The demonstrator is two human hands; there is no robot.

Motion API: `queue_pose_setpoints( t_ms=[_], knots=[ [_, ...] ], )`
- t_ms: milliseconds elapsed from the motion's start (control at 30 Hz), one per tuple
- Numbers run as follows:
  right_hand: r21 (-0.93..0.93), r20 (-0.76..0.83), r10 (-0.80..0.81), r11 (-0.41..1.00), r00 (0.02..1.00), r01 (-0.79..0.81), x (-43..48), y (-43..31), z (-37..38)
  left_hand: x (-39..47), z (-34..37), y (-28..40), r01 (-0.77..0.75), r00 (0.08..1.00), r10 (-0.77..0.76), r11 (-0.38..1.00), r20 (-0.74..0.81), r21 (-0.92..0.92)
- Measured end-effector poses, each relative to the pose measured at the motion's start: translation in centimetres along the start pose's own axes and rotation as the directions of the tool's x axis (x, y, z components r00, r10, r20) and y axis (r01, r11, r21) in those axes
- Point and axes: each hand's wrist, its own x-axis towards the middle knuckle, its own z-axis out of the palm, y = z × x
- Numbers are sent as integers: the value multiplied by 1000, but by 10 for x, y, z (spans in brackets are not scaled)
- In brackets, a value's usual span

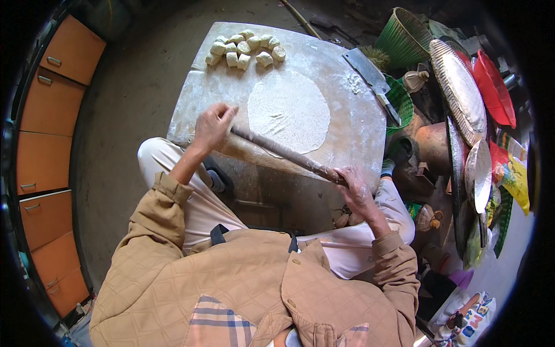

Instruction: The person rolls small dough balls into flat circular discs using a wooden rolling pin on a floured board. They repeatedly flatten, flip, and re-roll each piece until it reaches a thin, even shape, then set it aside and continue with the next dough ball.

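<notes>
A long wooden rolling pin (286,152) runs slantwise over the near edge of a floured wooden board (360,134). My left hand (215,126) is at its upper left end, slightly blurred, so its hold on the pin is unclear. My right hand (355,188) grips the lower right end. Just beyond the pin lies a thin round sheet of dough (289,110), with small wrinkles at its lower left. Several cut dough pieces (243,47) sit in a group at the board's far left.
A cleaver (368,71) lies on the board's right edge, near some loose flour (354,82). Green baskets (401,39), a large round flatbread or dough sheet (461,91) and a red basin (494,89) crowd the right. Orange cabinets (47,160) line the left. Another person (468,319) is at the lower right.
</notes>
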Motion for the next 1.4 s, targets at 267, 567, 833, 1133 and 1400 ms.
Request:
queue_pose_setpoints(
  t_ms=[267, 567, 833, 1133, 1400],
  knots=[
    [21, -369, 139, 990, 919, -142, 38, -60, 64, 43, 29, 14, -5, 997, -15, 964, 76, 266],
    [207, -428, 455, 891, 781, -405, 18, -44, 18, 46, 46, 7, 147, 987, -145, 989, 63, -28],
    [134, -987, 110, 967, -119, -218, -87, -25, -261, 58, 44, 48, 262, 942, -7, 641, 336, -721],
    [157, -538, 268, 963, 799, -217, 23, -32, -38, 80, 60, 28, -780, 575, 733, 625, 362, -27],
    [-74, -290, 124, 986, 949, -151, 42, -50, 64, 78, 49, 42, -869, 467, 725, 481, 507, 112]
  ],
)
